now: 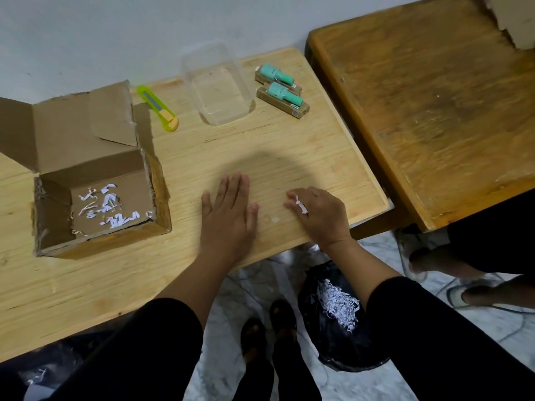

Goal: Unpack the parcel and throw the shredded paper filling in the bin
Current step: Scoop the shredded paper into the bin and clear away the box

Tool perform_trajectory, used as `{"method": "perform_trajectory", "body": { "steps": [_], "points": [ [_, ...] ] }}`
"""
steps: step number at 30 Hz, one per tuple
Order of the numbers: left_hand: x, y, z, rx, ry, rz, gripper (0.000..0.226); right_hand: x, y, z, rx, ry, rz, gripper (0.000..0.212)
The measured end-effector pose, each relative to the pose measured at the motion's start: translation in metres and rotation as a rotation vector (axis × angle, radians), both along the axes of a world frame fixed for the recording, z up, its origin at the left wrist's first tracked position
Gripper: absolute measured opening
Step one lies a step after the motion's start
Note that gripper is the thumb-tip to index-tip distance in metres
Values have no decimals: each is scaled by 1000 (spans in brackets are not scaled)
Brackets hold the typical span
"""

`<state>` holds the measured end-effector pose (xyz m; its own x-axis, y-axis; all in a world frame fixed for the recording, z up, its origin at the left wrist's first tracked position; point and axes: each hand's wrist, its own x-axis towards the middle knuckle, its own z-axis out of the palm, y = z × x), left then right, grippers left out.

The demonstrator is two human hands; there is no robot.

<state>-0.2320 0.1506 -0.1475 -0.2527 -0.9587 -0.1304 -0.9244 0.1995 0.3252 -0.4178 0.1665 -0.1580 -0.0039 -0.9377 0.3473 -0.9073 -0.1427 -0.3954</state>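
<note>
The open cardboard parcel (95,180) stands at the left of the light wooden table (260,151), with a few white paper shreds (107,209) on its floor. My left hand (228,215) lies flat on the table, fingers straight. My right hand (318,215) rests on the table near its front edge, with a white paper shred (301,208) at its fingers; whether they pinch it I cannot tell. Below the table edge, a bin lined with a black bag (335,319) holds a pile of shredded paper (338,305).
A green utility knife (157,108), a clear plastic container (217,85) and two teal bottles on small boxes (282,88) lie at the back of the table. A darker wooden table (434,111) adjoins on the right. Another person's feet (434,264) are on the floor there.
</note>
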Motion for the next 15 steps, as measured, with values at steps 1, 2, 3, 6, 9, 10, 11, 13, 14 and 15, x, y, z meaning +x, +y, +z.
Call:
{"method": "perform_trajectory", "body": {
  "steps": [1, 2, 3, 6, 9, 10, 11, 13, 14, 15],
  "points": [
    [0, 0, 0, -2, -3, -1, 59, 1, 1, 0, 1, 10, -28, 33],
    [1, 0, 0, -3, -4, 0, 59, 1, 2, 0, -2, 9, -50, 34],
    [1, 0, 0, -5, -4, 1, 58, 2, 3, 0, -9, 3, -66, 35],
    [1, 0, 1, -6, -3, -3, 55, 3, 5, 1, -33, 0, -113, 38],
    [1, 1, 1, -5, -14, -21, 56, 3, 11, 4, -27, -19, -167, 41],
    [1, 1, 0, -7, -19, -29, 56, 3, 15, 6, -30, -26, -177, 41],
    [1, 2, 0, -9, -23, -33, 56, 2, 19, 7, -34, -39, -185, 41],
    [-1, 2, 1, -14, -25, -39, 56, -1, 27, 11, -43, -96, -219, 38],
    [-2, 2, 2, -11, -24, -49, 56, -3, 32, 13, -40, -145, -251, 36],
    [-3, 3, 3, -3, -24, -69, 56, -5, 38, 15, -26, -208, -286, 35]
  ]
}}
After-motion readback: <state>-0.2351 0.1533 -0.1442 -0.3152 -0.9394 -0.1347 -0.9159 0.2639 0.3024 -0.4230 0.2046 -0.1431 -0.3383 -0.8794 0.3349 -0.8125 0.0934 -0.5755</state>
